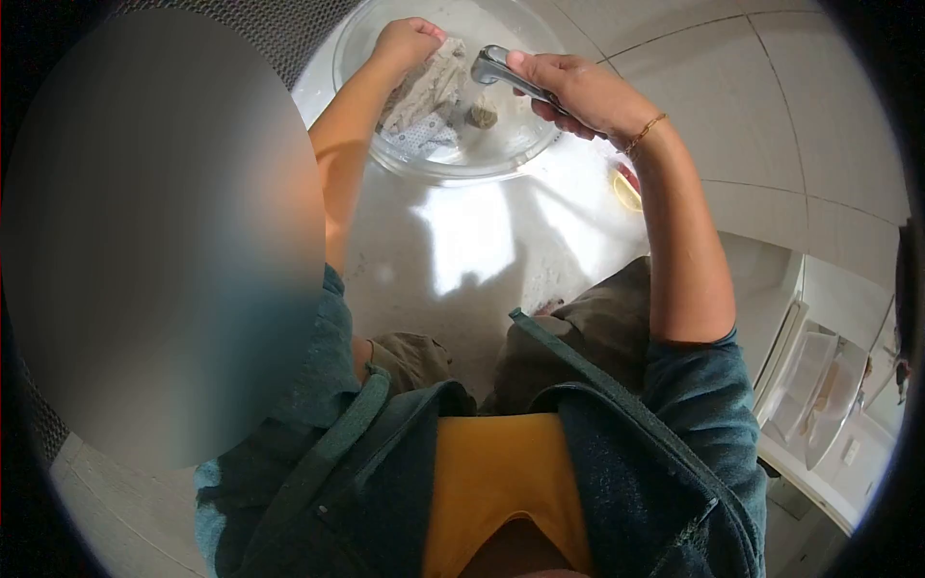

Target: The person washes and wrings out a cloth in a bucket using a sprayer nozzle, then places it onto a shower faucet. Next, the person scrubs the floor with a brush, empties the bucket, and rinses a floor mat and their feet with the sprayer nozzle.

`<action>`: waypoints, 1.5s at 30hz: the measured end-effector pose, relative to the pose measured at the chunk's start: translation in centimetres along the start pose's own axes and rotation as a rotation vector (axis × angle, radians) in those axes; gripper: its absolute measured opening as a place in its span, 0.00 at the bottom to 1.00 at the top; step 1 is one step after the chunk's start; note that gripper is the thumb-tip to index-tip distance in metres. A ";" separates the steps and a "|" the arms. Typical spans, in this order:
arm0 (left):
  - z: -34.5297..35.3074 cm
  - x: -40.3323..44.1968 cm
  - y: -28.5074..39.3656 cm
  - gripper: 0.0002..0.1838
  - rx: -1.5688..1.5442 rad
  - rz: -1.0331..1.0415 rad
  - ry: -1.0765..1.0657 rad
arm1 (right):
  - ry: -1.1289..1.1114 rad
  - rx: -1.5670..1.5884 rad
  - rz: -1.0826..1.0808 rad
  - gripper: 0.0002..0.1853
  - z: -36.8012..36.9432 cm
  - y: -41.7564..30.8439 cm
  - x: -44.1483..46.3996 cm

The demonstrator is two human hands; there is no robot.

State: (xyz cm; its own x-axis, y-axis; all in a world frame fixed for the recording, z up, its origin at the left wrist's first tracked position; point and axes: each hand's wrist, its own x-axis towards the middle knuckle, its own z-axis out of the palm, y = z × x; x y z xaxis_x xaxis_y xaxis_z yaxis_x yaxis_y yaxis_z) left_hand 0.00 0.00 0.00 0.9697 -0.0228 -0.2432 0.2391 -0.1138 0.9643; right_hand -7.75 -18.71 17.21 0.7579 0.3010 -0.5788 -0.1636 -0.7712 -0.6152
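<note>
In the clear plastic basin [472, 171], set on the pale floor [434, 226] at the top of the view, a pale cloth [424, 96] is held by the L hand [407, 46]; its upper edge is pinched btwn thumb & fingertips, w/ the rest hung down inside the basin. At the cloth's lower end, a white-and-blue patterned cloth [421, 138] is seen, partly overlapped; whether it's a separate pc. can't be told. A chrome spray nozzle [492, 65] is gripped by the R hand [575, 93], fingers wrapped round the handle, thumb laid along the top nr the head; the head is pointed L & down over the basin, just beside the pale cloth, not touching it. Below the nozzle, a small olive-brown lump [483, 115] is seen in the basin, apart from both hands; its material can't be told. A gold bracelet [646, 135] is worn on the R wrist. Nr the R forearm, a red-and-yellow item [626, 187] is partly hidden, type unclear. Top L, a dark woven mat [265, 34] is laid nr the basin. Far R, clear containers [819, 390] are stood on a white shelf [805, 486]. A teal jacket [636, 482] is worn over a yellow top [506, 467]. Much of the L side is blurred out.
</note>
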 end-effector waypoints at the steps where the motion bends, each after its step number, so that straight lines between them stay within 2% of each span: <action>1: 0.0 0.0 0.0 0.07 0.000 0.003 -0.005 | 0.026 -0.021 -0.013 0.29 0.0 0.2 0.1; 6: 0.4 0.3 -0.4 0.06 -0.012 0.008 -0.009 | 0.124 -0.007 -0.010 0.28 -0.5 0.9 0.4; 11: 0.5 0.7 -0.9 0.06 -0.002 0.016 -0.016 | 0.032 -0.112 0.038 0.28 -1.0 0.7 -0.1; 18: 0.6 0.4 -0.6 0.07 0.011 -0.005 -0.012 | -0.116 -0.012 -0.027 0.28 -0.8 0.1 -0.4; 20: 0.5 0.6 -0.7 0.07 0.006 -0.004 -0.022 | -0.049 0.018 -0.053 0.28 -0.7 0.2 -0.2; 24: 0.4 0.5 -0.6 0.07 -0.008 0.005 -0.029 | -0.055 0.059 -0.073 0.28 -0.8 -0.1 -0.4; 26: 0.4 0.4 -0.6 0.07 -0.010 0.007 -0.025 | 0.137 0.138 -0.101 0.26 -0.5 0.1 0.0; 27: 0.5 0.4 -0.6 0.07 -0.009 0.008 -0.026 | 0.137 0.139 -0.101 0.26 -0.7 0.2 0.2; 29: 0.5 0.5 -0.7 0.07 -0.008 0.011 -0.017 | 0.184 0.246 -0.090 0.18 -1.2 0.4 0.7; 32: 0.5 0.1 -0.6 0.07 -0.045 -0.024 -0.006 | 0.206 0.235 -0.156 0.18 -1.2 -0.4 0.0; 33: 0.4 0.0 -0.6 0.07 -0.039 -0.019 -0.002 | 0.207 0.238 -0.164 0.18 -1.1 -0.6 -0.2; 35: 0.2 -0.3 -0.6 0.08 -0.058 -0.001 -0.006 | 0.189 0.313 -0.170 0.27 -0.9 -0.8 -0.6; 42: -1.6 -2.5 0.6 0.10 0.009 -0.086 0.089 | 0.113 0.341 -0.221 0.27 -2.0 -1.1 -0.9; 45: -2.2 -3.5 1.3 0.11 0.067 -0.186 0.029 | 0.018 0.368 -0.182 0.27 -2.7 -1.0 -1.1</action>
State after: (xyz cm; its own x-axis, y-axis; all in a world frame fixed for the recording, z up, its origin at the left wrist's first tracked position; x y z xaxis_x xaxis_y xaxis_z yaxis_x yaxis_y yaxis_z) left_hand -2.97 2.09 2.28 0.9103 0.0333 -0.4126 0.4116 -0.1791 0.8936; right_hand -6.67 -19.81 19.88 0.8059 0.4015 -0.4352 -0.2381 -0.4532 -0.8590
